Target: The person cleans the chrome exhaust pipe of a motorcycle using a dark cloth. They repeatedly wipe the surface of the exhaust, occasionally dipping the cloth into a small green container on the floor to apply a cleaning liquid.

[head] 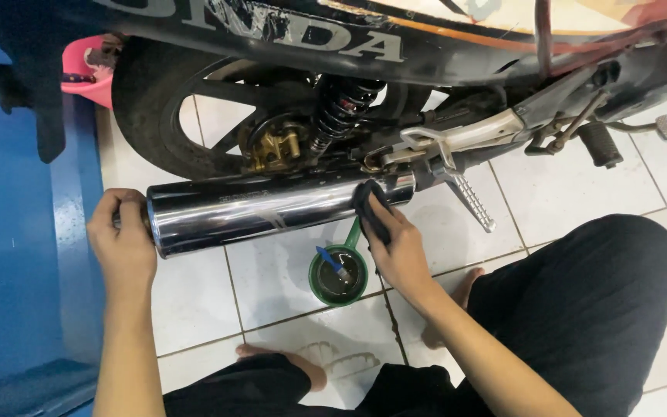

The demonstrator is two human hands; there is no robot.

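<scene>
The muffler (272, 210) lies left-right: left hand (123, 239) cups its rear end, right hand (395, 247) presses a cloth (370, 210) near its front.

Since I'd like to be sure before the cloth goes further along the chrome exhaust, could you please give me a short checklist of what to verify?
1. Left hand steadies the rear end of the exhaust: ok.
2. Right hand presses the dark cloth on the pipe's front end: ok.
3. Green cup on the floor tiles below, upright, within reach: ok.
4. Blue-tipped tool stays inside the cup: ok.
5. Whether the pipe is cool: cannot tell.
6. Bare foot apart from the cup: ok.
</scene>
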